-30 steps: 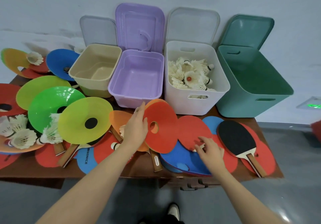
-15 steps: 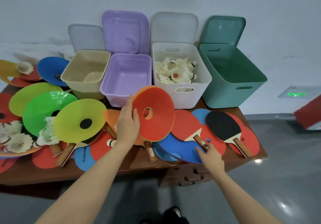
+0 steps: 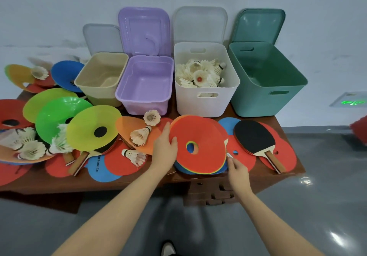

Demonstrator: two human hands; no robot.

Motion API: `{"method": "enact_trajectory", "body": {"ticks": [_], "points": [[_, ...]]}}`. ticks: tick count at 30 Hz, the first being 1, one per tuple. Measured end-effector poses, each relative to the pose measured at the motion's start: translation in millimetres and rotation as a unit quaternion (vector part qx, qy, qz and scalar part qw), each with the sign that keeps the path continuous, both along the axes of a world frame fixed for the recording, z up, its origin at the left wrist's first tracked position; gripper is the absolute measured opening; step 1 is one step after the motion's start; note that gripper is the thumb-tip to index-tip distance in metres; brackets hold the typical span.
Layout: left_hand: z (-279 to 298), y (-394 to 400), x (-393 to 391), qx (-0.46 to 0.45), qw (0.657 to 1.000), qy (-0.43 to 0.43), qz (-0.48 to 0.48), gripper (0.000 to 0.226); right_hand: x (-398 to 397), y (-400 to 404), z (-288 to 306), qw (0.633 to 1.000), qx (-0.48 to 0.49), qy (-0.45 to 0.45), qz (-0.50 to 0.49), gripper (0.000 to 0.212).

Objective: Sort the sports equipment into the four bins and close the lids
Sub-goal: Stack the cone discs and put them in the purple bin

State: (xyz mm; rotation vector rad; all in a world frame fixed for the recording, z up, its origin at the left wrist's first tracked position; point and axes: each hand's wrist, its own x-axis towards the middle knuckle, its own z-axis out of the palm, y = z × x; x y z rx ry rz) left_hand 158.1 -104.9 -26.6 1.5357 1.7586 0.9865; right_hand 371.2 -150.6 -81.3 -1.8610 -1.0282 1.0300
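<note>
Bins stood in a row at the back of the wooden table (image 3: 286, 168), each with its lid raised against the wall: the beige bin (image 3: 99, 88) and the purple bin (image 3: 143, 104) held nothing visible, the white bin (image 3: 206, 104) held a heap of shuttlecocks (image 3: 200, 74), and the green bin (image 3: 268, 100) showed only a bare interior. In front of the purple and white bins, the left hand (image 3: 164, 148) gripped the left edge of a stack of discs (image 3: 200, 144), topped by a red one, thumb on its face. The right hand (image 3: 237, 168), fingers curled, pinched the stack's right edge. A black-faced paddle (image 3: 254, 136) lay just right of the stack, and loose shuttlecocks (image 3: 141, 134) lay to its left.
</note>
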Motion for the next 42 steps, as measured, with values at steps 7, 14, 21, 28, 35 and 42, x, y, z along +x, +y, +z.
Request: {"method": "enact_trajectory", "body": {"ticks": [7, 14, 21, 28, 35, 42], "points": [[-30, -18, 24, -0.116, 0.958, 0.263, -0.020, 0.061, 13, 2, -3, 0.999, -0.008, 0.044, 0.027, 0.032], [-38, -24, 24, -0.175, 0.975, 0.134, 0.034, 0.070, 16, 16, -7, 0.997, -0.035, -0.005, 0.074, 0.011], [-35, -34, 19, -0.099, 0.994, 0.046, -0.004, 0.069, 8, 4, 3, 0.996, 0.017, 0.035, 0.083, 0.055], [-32, -57, 6, -0.088, 0.996, 0.029, -0.018, 0.065, 5, -21, 4, 0.994, 0.029, 0.065, 0.087, 0.052], [-35, -88, 8, -0.063, 0.997, -0.035, -0.007, 0.059, 7, -47, 8, 0.987, 0.098, 0.071, 0.101, 0.054], [1, -89, 8, 0.057, 0.996, -0.058, 0.039, 0.064, 0, -29, 42, 0.971, 0.185, 0.058, 0.141, 0.053]]}}
